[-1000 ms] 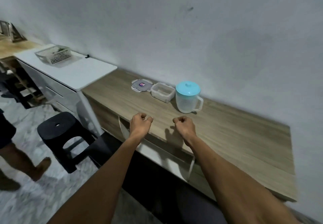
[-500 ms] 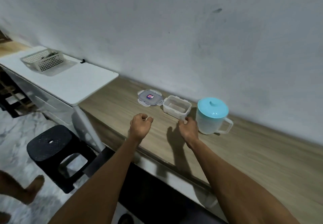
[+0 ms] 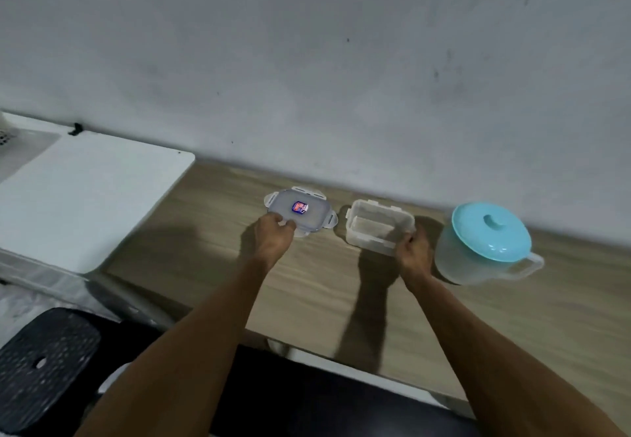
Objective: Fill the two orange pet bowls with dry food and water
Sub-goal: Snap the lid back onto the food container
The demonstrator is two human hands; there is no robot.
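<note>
As left hand (image 3: 273, 242) pinches lid (image 3: 300, 211) edge, right hand (image 3: 415, 252) seemingly grips container (image 3: 379, 228)

- Clear plastic container (image 3: 379, 228), lidless, stands upright at the far side of the wooden counter (image 3: 211, 231); the right hand (image 3: 415, 252) grips its near right corner.
- Its flat lid (image 3: 298, 209), with a blue-red sticker on top, lies just left of it, apart; the left hand (image 3: 273, 238) holds its near edge.
- Translucent, turquoise-topped pitcher (image 3: 478, 255) stands upright to the right, handle pointing right.
</note>
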